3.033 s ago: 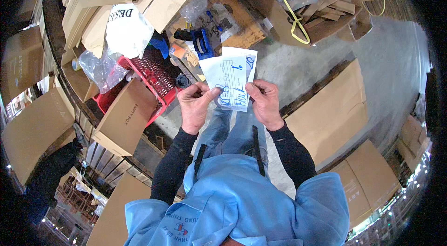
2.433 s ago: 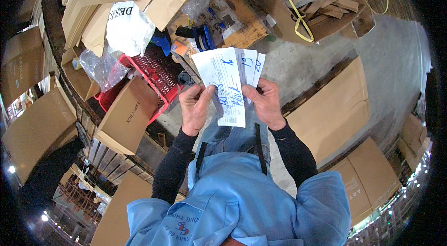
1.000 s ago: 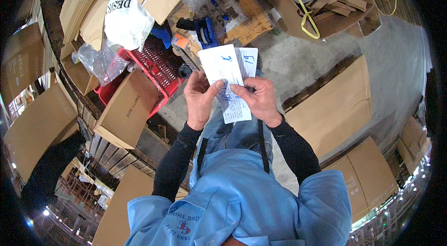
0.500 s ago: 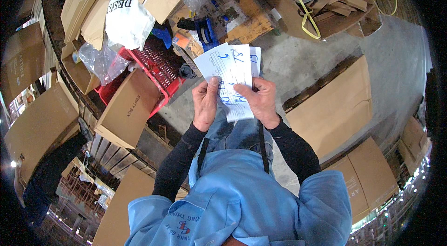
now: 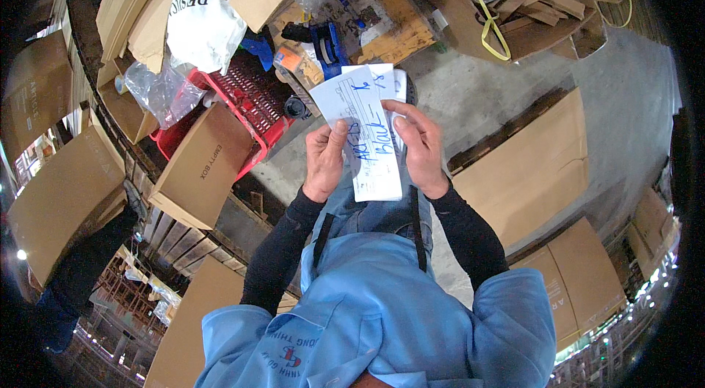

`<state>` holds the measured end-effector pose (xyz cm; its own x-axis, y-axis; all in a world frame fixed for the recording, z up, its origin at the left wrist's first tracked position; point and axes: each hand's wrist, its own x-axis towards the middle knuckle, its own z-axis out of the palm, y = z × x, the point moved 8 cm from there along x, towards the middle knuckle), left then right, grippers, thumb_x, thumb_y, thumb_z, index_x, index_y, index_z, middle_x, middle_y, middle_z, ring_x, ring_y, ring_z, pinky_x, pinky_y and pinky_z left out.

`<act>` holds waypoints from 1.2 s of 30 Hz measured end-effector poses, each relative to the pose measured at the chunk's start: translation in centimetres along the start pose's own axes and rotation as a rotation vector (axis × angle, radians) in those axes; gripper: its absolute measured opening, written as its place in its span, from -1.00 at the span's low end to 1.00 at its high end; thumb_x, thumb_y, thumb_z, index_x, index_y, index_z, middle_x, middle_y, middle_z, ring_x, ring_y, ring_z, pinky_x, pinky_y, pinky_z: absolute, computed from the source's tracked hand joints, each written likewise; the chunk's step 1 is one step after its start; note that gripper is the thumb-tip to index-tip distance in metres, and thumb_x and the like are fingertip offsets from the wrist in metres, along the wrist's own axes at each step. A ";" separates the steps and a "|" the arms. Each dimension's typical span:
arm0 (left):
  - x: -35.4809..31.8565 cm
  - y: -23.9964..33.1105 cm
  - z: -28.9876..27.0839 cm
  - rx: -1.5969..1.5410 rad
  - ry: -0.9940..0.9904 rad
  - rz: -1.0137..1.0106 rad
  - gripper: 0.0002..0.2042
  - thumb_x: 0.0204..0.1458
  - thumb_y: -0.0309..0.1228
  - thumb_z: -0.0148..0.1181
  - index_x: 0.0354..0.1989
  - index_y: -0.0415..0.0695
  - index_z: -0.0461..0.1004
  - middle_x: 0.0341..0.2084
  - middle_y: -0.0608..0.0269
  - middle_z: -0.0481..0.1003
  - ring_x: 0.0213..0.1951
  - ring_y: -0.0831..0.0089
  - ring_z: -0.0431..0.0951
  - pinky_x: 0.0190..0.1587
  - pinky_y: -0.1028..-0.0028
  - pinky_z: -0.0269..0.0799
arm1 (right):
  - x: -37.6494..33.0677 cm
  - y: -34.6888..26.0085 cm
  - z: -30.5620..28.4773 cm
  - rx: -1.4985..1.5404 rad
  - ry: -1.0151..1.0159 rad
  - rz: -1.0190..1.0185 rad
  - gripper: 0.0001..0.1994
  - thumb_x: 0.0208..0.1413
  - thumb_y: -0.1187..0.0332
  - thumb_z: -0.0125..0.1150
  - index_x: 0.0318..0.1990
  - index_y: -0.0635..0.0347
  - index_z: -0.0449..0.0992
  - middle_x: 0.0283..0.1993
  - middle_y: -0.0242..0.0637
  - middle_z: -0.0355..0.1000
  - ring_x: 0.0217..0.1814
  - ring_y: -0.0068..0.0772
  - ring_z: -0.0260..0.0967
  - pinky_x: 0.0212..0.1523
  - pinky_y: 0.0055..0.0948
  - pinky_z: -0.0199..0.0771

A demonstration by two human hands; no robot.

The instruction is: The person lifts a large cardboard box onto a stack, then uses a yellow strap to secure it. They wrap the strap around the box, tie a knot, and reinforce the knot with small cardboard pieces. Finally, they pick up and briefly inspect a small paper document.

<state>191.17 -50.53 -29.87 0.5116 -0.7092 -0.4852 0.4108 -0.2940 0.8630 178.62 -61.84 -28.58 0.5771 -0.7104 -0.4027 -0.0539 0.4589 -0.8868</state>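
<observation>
Several white paper sheets (image 5: 372,164) with printed lines and blue handwriting are held in front of my body, over my jeans. My left hand (image 5: 324,164) pinches their left edge, its thumb lying on the front sheet. That front sheet covers most of the others, whose top ends fan out behind it. My right hand (image 5: 421,149) is at the right edge of the stack, fingers curled around the rear sheets and the thumb bent close to them. Part of its grip is hidden behind the paper.
A red plastic basket (image 5: 253,105) stands at the left, a cardboard box (image 5: 204,160) leaning against it. Beyond the papers are a blue tape dispenser (image 5: 325,48) and a worn wooden surface (image 5: 404,28). Cardboard scraps (image 5: 543,2) fill a carton at far right. Another person's dark sleeve (image 5: 92,245) shows left.
My right thumb has come off the front sheet, and that hand has shifted slightly right. The front sheet now overlaps more of the others, so the fan is narrower.
</observation>
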 end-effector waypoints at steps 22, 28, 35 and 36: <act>0.5 0.1 0.3 0.081 0.013 0.014 -0.70 0.24 -0.27 0.07 -0.16 -0.31 0.50 -0.31 0.34 0.53 -0.30 0.65 0.42 -0.26 0.58 0.36 | 0.7 0.8 -0.4 -0.192 -0.031 0.091 -0.75 0.03 0.30 0.36 -0.39 0.38 0.60 -0.38 -0.26 0.53 -0.36 -0.64 0.38 -0.37 -0.56 0.35; 0.4 -1.3 -2.4 0.100 0.263 0.034 -0.71 0.28 -0.28 -0.03 -0.21 -0.28 0.51 -0.33 0.40 0.50 -0.27 0.65 0.39 -0.24 0.57 0.31 | 2.1 4.7 -2.1 0.004 0.168 0.142 -0.75 0.16 0.30 0.24 -0.30 0.39 0.58 -0.39 -0.41 0.50 -0.36 -0.71 0.33 -0.36 -0.59 0.36; -2.7 0.8 0.2 0.155 -0.037 0.186 -0.85 0.08 -0.58 0.03 -0.31 -0.34 0.54 -0.37 0.08 0.59 -0.27 0.32 0.60 -0.19 0.44 0.48 | 8.2 14.1 -5.3 0.337 0.329 0.200 -0.83 0.14 0.45 0.19 -0.16 0.36 0.48 -0.25 -0.33 0.49 -0.31 -0.60 0.39 -0.24 -0.56 0.39; -2.6 1.0 1.4 0.262 -0.197 0.256 -0.87 0.00 -0.61 0.06 -0.32 -0.34 0.54 -0.38 0.01 0.58 -0.29 0.22 0.62 -0.20 0.41 0.50 | 9.5 17.8 -6.4 0.373 0.402 0.202 -0.82 0.12 0.49 0.18 -0.14 0.35 0.47 -0.23 -0.32 0.49 -0.27 -0.57 0.39 -0.23 -0.53 0.41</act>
<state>189.17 -49.88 -27.56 0.4077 -0.8821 -0.2358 0.0701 -0.2272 0.9713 177.89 -63.84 -49.67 0.2271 -0.7026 -0.6744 0.2016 0.7114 -0.6732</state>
